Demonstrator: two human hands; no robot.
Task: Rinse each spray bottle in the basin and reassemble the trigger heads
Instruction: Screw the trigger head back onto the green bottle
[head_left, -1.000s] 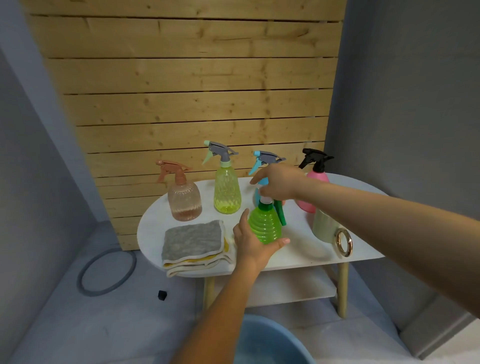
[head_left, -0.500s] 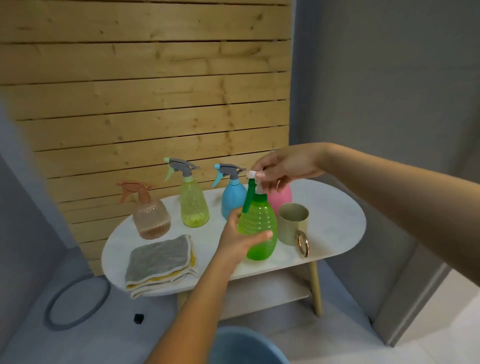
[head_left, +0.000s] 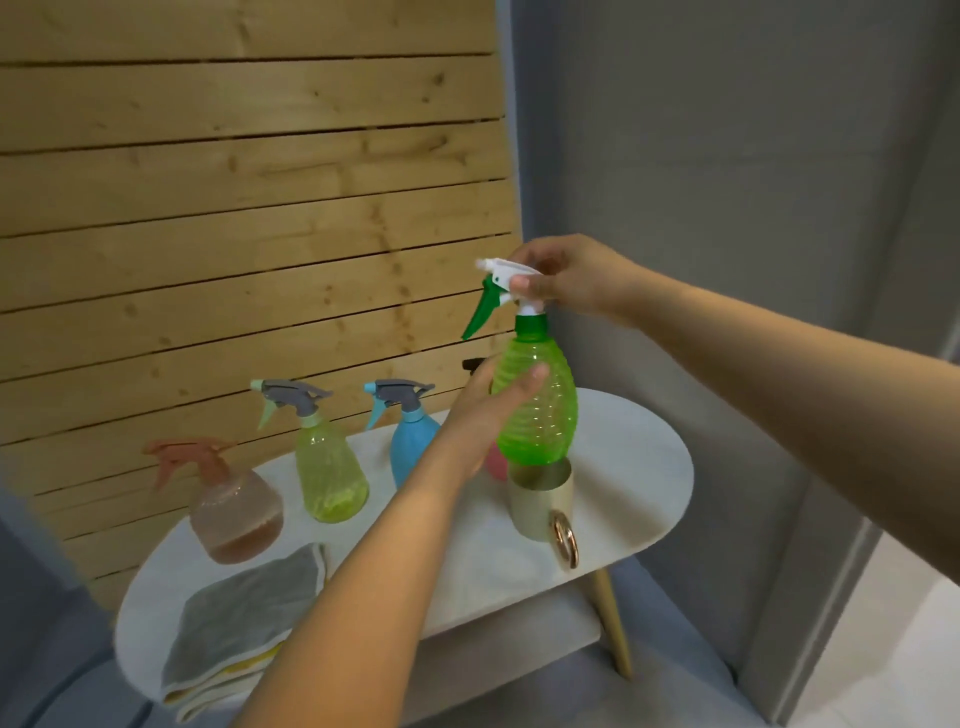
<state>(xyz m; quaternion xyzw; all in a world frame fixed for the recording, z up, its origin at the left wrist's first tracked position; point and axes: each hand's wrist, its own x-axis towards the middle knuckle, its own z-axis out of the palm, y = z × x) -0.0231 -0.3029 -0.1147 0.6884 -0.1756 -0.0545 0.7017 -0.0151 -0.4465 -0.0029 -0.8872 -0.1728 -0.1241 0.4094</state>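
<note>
A green spray bottle (head_left: 540, 410) is held up in the air above the white oval table (head_left: 639, 467). My left hand (head_left: 485, 410) grips its ribbed body from the left. My right hand (head_left: 563, 275) pinches its white and green trigger head (head_left: 496, 283) at the top. On the table stand a brown spray bottle (head_left: 234, 512), a yellow-green spray bottle (head_left: 327, 467) and a blue spray bottle (head_left: 413, 441). A pink bottle (head_left: 496, 462) is mostly hidden behind my left hand. The basin is out of view.
A cream mug (head_left: 540, 501) with a gold handle stands right under the lifted bottle. A folded grey cloth (head_left: 249, 608) lies at the table's front left. A wooden slat wall (head_left: 249, 234) stands behind, a grey wall (head_left: 727, 208) to the right.
Both hands have lifted the green bottle off the table and higher into the air. The camera view has swung to the right and the basin has left the frame.
</note>
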